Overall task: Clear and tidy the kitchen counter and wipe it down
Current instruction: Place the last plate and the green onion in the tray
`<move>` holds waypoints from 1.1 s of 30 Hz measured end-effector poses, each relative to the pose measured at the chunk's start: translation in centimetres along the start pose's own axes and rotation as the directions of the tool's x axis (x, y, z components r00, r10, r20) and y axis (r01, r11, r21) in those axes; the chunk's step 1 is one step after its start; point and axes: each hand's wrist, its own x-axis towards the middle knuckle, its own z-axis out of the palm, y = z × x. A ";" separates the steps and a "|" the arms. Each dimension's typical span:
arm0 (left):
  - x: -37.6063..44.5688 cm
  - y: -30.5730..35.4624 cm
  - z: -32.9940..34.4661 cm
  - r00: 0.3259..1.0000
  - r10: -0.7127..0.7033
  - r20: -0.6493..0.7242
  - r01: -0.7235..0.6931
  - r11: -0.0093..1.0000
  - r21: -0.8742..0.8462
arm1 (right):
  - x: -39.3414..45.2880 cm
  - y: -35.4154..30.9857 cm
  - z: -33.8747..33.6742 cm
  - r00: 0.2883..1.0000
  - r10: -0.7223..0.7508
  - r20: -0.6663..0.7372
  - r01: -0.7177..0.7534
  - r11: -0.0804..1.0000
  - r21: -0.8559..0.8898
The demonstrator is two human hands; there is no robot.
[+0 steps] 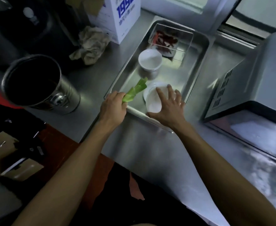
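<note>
A steel tray [197,66] lies on the steel counter [139,144]. Inside it stand a white bowl [150,60] holding white powder, a clear box of dried red chillies [166,40], and a second white bowl [152,101] at the near end. My left hand [113,108] grips a green vegetable stalk [135,91] over the tray's near-left corner. My right hand [170,108] rests with spread fingers over the near bowl's rim, thumb at its near side.
A steel pot [36,82] stands left of the tray. A crumpled grey cloth [91,44] and a white carton [117,17] lie at the back. A microwave oven [254,82] sits on the right. Boxes and floor lie below the counter's left edge.
</note>
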 end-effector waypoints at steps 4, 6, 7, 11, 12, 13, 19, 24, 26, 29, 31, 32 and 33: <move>4.4 -0.6 -0.2 0.999 0.043 0.028 -0.042 0.999 -0.011 | 3.4 -0.4 0.8 0.995 0.096 0.023 -0.094 0.994 -0.053; 6.5 -1.0 -0.2 0.997 0.065 0.052 -0.064 0.998 -0.019 | 4.8 -0.6 1.4 0.991 0.130 0.029 -0.127 0.989 -0.072; 7.4 -1.2 -0.3 0.995 0.073 0.067 -0.072 0.997 -0.028 | 5.4 -0.7 1.7 0.989 0.145 0.034 -0.142 0.987 -0.077; 10.2 -1.8 -0.1 0.987 0.100 0.127 -0.092 0.993 -0.069 | 7.5 -1.1 2.7 0.979 0.196 0.050 -0.190 0.977 -0.096; 10.7 -1.9 0.1 0.984 0.113 0.137 -0.103 0.992 -0.073 | 7.9 -1.2 2.9 0.977 0.208 0.056 -0.202 0.975 -0.097; 11.1 -2.0 0.2 0.981 0.126 0.146 -0.117 0.990 -0.074 | 8.2 -1.3 3.2 0.973 0.222 0.066 -0.215 0.972 -0.093; 12.7 -2.1 1.0 0.961 0.190 0.201 -0.178 0.981 -0.075 | 9.2 -1.6 4.3 0.950 0.284 0.127 -0.276 0.958 -0.073; 13.1 -2.1 1.6 0.950 0.214 0.226 -0.203 0.977 -0.072 | 9.6 -1.6 4.8 0.943 0.293 0.158 -0.292 0.956 -0.032; 13.3 -2.0 1.9 0.948 0.222 0.230 -0.212 0.975 -0.068 | 9.8 -1.5 4.8 0.943 0.292 0.157 -0.292 0.956 -0.027; 13.3 -2.0 2.4 0.943 0.238 0.232 -0.229 0.971 -0.062 | 9.8 -1.3 4.9 0.947 0.287 0.143 -0.284 0.958 -0.038; 13.4 -1.9 2.7 0.940 0.245 0.237 -0.238 0.970 -0.057 | 9.8 -1.3 5.1 0.949 0.283 0.139 -0.281 0.959 -0.029; 13.5 -1.9 2.9 0.938 0.247 0.242 -0.241 0.969 -0.056 | 9.8 -1.3 5.2 0.949 0.283 0.142 -0.282 0.959 -0.027; 13.5 -1.9 3.0 0.936 0.250 0.248 -0.243 0.968 -0.058 | 9.7 -1.3 5.1 0.948 0.283 0.146 -0.282 0.959 -0.026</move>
